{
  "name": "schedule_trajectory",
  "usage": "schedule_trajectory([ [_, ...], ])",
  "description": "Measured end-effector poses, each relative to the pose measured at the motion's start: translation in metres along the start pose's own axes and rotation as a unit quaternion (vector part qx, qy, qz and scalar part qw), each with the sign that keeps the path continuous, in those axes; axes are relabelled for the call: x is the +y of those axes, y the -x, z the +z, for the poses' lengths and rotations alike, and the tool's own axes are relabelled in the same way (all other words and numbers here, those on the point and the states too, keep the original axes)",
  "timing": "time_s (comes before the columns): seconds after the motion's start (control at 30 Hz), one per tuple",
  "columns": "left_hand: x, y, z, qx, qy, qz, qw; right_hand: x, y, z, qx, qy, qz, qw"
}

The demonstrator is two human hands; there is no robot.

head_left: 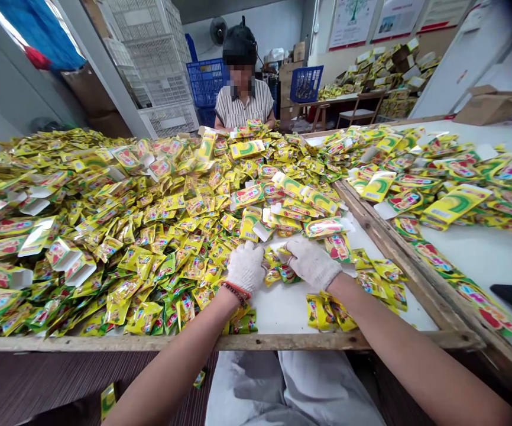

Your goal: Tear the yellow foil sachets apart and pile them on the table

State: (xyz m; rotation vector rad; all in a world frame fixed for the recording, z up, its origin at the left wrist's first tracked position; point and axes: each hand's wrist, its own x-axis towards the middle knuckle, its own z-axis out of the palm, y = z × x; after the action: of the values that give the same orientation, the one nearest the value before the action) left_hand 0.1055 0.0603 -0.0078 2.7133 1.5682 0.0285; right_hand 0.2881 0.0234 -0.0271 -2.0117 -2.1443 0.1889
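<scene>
Both my hands wear white knit gloves and meet over a small bunch of yellow sachets (277, 269) on the white table top. My left hand (246, 267) has its fingers curled down onto the sachets. My right hand (311, 262) is closed around the other side of the same bunch. A huge heap of yellow and green sachets (141, 236) covers the table to the left and ahead. A few loose sachets (327, 313) lie under my right forearm.
Open yellow cartons (282, 204) lie just beyond my hands. A wooden rim (282, 341) edges the table near me and a wooden rail (393, 248) runs along its right. A person in a striped shirt (243, 103) sits opposite. White crates (162, 77) stand behind.
</scene>
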Motion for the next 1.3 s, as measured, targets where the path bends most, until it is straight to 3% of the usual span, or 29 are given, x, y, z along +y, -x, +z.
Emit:
schedule_trajectory([
  [0.23, 0.003, 0.002, 0.004, 0.024, 0.012, 0.002, 1.0, 0.009, -0.003, 0.004, 0.018, -0.031, -0.019, 0.999],
  [0.33, 0.005, 0.002, 0.003, 0.004, -0.012, 0.038, 0.999, 0.012, -0.002, 0.005, 0.048, -0.057, -0.035, 0.997],
  [0.43, 0.003, 0.003, 0.002, -0.005, -0.018, 0.069, 0.997, 0.014, -0.002, 0.002, 0.087, -0.136, 0.03, 0.986],
  [0.53, -0.003, 0.008, 0.0, 0.032, 0.005, 0.052, 0.998, 0.02, -0.002, -0.007, 0.122, -0.208, 0.095, 0.966],
  [0.67, 0.0, 0.014, -0.006, 0.129, 0.006, 0.028, 0.991, 0.036, -0.004, -0.018, 0.124, -0.298, 0.081, 0.943],
  [0.73, 0.012, 0.015, -0.007, 0.118, 0.015, 0.05, 0.992, 0.04, -0.003, -0.022, 0.142, -0.351, 0.065, 0.923],
  [0.83, 0.035, 0.013, -0.004, 0.055, 0.026, 0.103, 0.993, 0.038, -0.001, -0.024, 0.174, -0.405, 0.075, 0.894],
  [0.93, 0.049, 0.009, 0.003, 0.047, 0.071, 0.123, 0.989, 0.028, 0.002, -0.025, 0.154, -0.46, 0.112, 0.867],
  [1.0, 0.048, 0.007, 0.007, 0.049, 0.164, 0.104, 0.98, 0.022, 0.004, -0.026, 0.138, -0.46, 0.12, 0.869],
  [1.07, 0.041, 0.005, 0.011, 0.051, 0.324, 0.069, 0.942, 0.017, 0.006, -0.028, 0.14, -0.434, 0.122, 0.882],
  [1.17, 0.025, 0.003, 0.013, 0.04, 0.572, 0.008, 0.819, 0.012, 0.009, -0.031, 0.147, -0.386, 0.101, 0.905],
  [1.23, 0.017, 0.002, 0.011, 0.023, 0.666, -0.034, 0.745, 0.01, 0.01, -0.031, 0.161, -0.345, 0.068, 0.922],
  [1.3, 0.014, 0.001, 0.007, 0.011, 0.711, -0.071, 0.699, 0.009, 0.01, -0.028, 0.188, -0.302, 0.041, 0.934],
])
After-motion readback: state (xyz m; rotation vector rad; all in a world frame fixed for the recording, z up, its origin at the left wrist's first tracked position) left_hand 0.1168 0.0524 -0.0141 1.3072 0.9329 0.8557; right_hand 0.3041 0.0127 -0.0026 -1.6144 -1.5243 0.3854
